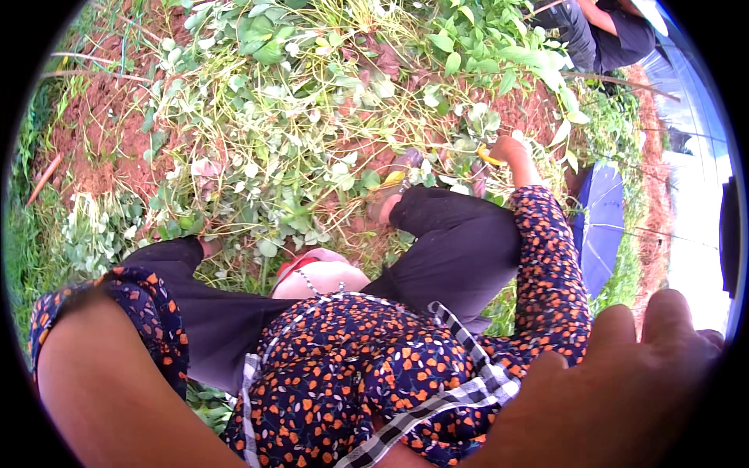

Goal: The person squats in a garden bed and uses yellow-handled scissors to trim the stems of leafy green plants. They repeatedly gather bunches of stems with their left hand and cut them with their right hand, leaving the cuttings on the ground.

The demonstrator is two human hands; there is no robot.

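My right hand, at the end of a floral sleeve, reaches down among leafy vines beyond my right knee. Its fingers are closed on a curved yellow handle; the rest of that tool is hidden or too small to make out. My left hand is raised close to the camera at the lower right, large and dark. Some of its fingers are visible, bent and partly apart; whether they hold anything does not show. The bare left forearm crosses the lower left. Under my right foot lie cut-looking stems and leaves.
Red soil shows between the vines. A blue umbrella lies open at the right. Another person is at the upper right. A pale pink and red item sits between my legs. Thin sticks cross the plot.
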